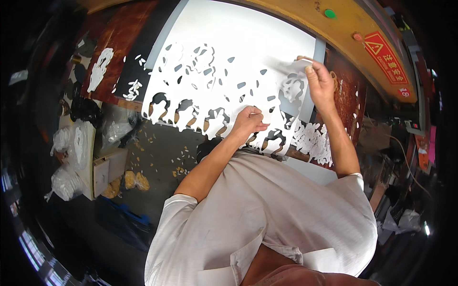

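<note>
A large white sheet (205, 33) with cut-out holes spreads over the work surface, its ragged front edge hanging over the table's near side. At its right side my right hand (320, 82) is raised, thumb and index finger closed on the lifted, curling edge of the sheet. My left hand (249, 120) is over the front edge, fingers bent together in a pinch; what lies between them is hidden. Around the left hand the sheet is mostly scalloped openings and narrow strips. To the right, a pile of white cut-out pieces (312, 142) lies beside the sheet.
A yellow machine beam (291, 19) with a green button (329, 14) and a red warning label (385, 57) crosses behind the sheet. At left are stacked white cut pieces (100, 69) and small scraps (134, 89). Plastic-wrapped bundles (71, 143) stand lower left; scraps litter the floor (164, 148).
</note>
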`<state>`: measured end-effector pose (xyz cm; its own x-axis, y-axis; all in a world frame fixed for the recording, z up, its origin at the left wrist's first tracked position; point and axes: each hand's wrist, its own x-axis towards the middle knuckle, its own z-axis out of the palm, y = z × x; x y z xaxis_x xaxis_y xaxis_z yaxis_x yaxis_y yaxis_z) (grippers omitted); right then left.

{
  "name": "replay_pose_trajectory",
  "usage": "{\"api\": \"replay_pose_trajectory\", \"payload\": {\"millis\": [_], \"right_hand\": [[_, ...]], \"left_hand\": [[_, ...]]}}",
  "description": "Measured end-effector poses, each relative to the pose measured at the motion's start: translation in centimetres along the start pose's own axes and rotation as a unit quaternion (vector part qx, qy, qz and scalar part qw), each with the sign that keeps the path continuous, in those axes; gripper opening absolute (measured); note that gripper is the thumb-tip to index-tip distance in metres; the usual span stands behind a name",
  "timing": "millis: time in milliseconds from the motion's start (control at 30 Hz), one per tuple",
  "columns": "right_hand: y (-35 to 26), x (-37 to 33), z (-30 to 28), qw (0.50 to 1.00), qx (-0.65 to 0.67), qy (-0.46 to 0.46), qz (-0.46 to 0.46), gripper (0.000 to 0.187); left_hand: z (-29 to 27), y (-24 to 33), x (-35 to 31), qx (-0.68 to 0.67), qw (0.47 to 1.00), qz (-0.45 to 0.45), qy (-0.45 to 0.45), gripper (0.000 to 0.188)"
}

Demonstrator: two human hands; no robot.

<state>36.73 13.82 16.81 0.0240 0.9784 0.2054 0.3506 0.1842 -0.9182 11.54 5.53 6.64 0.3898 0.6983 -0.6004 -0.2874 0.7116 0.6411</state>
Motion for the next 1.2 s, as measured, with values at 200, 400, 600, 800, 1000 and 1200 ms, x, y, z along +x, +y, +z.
{"api": "replay_pose_trajectory", "payload": {"millis": [200, 400, 600, 800, 1000, 1200], "right_hand": [[-2.6, -0.9, 2.6, 0.985, -0.067, -0.149, -0.049, 0.023], [3.1, -7.0, 4.1, 0.9, -0.208, -0.358, -0.14, 0.054], [2.9, -3.1, 4.9, 0.928, -0.14, -0.345, -0.027, 0.031], [3.8, 17.5, -0.3, 0.98, -0.045, 0.135, 0.141, 0.045], [5.4, 22.0, -2.9, 0.991, -0.094, 0.06, -0.075, 0.037], [-0.6, 14.2, 5.4, 0.988, -0.134, -0.04, -0.061, 0.032]], "left_hand": [[-0.2, 1.7, -0.5, -0.003, 1.0, -0.019, -0.02, 0.021], [-0.8, 1.1, 0.2, 0.015, 0.999, 0.024, -0.03, 0.017], [-1.5, -1.3, 0.9, 0.103, 0.988, 0.101, -0.05, 0.018], [-1.4, -2.5, 0.6, 0.258, 0.961, 0.101, 0.011, 0.026], [-2.1, -2.0, -3.1, 0.307, 0.94, 0.151, -0.005, 0.016], [-4.7, 1.3, -5.3, 0.133, 0.968, 0.041, 0.21, 0.019]]}}
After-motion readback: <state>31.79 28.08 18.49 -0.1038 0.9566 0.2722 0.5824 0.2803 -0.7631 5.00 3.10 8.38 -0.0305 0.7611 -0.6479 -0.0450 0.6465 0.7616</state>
